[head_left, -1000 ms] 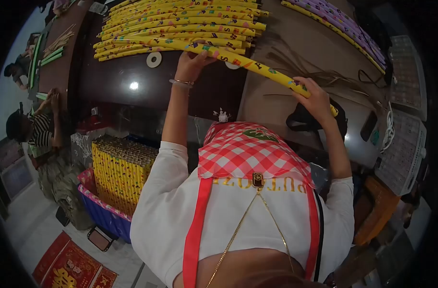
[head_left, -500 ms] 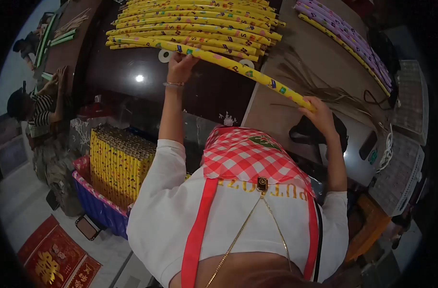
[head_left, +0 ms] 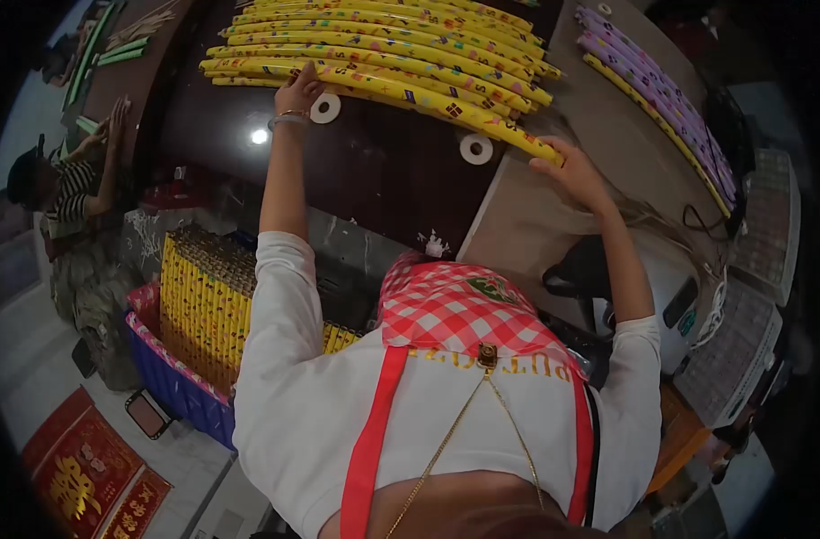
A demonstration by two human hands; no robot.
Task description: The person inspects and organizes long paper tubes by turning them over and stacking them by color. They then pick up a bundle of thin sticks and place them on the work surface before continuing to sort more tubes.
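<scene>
Both hands are resting on 1 long yellow tube (head_left: 410, 90), which is lying on the dark table (head_left: 374, 171) against the front of the yellow tube pile (head_left: 383, 40). The left hand (head_left: 297, 90) is pressing near its far end, fingers curled over it; the right hand (head_left: 567, 171) is lying open on the near end. 2 tape rolls (head_left: 475, 149) are sitting just beside it.

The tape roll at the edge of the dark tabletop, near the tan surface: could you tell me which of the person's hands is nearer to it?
Right. The right hand is just beside the tape roll; the left hand is farther off, by the other roll.
</scene>
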